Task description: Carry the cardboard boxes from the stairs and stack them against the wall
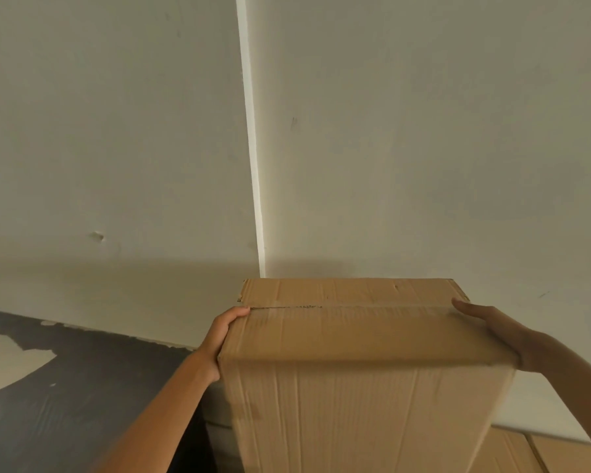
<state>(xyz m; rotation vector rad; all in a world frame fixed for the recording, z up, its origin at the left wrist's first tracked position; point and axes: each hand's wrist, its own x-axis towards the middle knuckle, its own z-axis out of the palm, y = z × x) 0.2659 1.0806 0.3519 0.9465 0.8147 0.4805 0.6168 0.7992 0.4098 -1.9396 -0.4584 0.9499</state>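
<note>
- The big brown cardboard box (362, 387) is up in front of the person, close to the pale plain wall (423, 148). Its far top edge is near the wall, but I cannot tell if they touch.
- The left hand (219, 339) grips the box's left side, with the thumb hooked over the top edge.
- The right hand (492, 332) lies flat and straight against the right side and presses in.
- Other brown cardboard boxes (526, 454) already sit low on the right by the wall. So I think some of the job is done.
- This box looks almost in its place. Its bottom is out of sight, so I cannot tell if it is resting on anything.
- The stairs are not in view, so I cannot say how many boxes are left.
- A thin white strip (253, 148) runs down the wall just behind the box's left corner. That corner could bump it.
- There is open room on the left, over the dark patchy area (65, 387). The right side is tighter, with boxes below.
</note>
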